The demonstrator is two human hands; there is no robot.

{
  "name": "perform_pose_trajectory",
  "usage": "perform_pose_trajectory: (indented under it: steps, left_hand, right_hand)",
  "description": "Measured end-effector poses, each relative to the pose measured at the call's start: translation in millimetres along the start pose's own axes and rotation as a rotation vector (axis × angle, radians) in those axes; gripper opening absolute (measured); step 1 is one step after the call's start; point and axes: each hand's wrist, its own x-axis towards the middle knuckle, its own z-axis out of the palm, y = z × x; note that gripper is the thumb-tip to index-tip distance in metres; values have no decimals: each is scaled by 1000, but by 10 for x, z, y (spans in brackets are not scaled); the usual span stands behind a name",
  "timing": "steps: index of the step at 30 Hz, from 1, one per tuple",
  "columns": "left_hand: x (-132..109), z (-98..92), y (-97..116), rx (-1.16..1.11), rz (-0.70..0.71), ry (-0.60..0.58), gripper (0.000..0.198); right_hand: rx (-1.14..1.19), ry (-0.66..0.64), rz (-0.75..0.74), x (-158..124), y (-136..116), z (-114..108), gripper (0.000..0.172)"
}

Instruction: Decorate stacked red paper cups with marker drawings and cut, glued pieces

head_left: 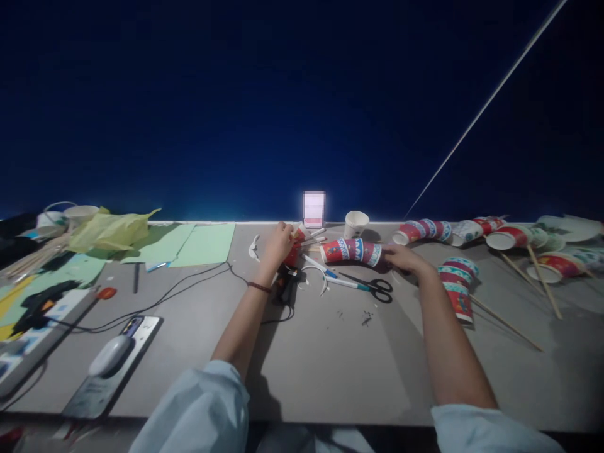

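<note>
My left hand (277, 246) reaches to the far middle of the grey table (330, 352), fingers curled around a red paper cup (295, 250) with thin sticks beside it. My right hand (401, 258) is closed on the end of a stack of patterned red and blue paper cups (352, 251) lying on its side. A black glue gun (286, 286) lies just under my left wrist, and scissors (377, 289) and a blue pen (346, 283) lie between my hands.
More patterned cups (422, 231) and cups on wooden sticks (514, 239) lie at the right. A white cup (355, 223) stands at the back. Green paper sheets (202, 245), a yellow-green bag (111, 229), a phone (120, 352) and cables lie at the left.
</note>
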Motion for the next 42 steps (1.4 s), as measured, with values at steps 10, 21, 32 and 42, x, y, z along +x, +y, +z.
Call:
perform_pose_trajectory:
  steps: [10, 21, 32, 42]
  left_hand:
    - [12, -390, 91, -151, 118, 166, 5]
    - [-471, -816, 639, -748, 143, 33, 34]
    - [-1263, -221, 410, -1240, -240, -117, 39]
    - [-1401, -155, 468, -1370, -277, -209, 36]
  right_hand:
    - [-479, 242, -34, -338, -313, -279, 15]
    - [-523, 20, -32, -752, -211, 326, 14]
    - [-496, 151, 5, -878, -111, 512, 22]
    - [-592, 211, -28, -838, 37, 625, 17]
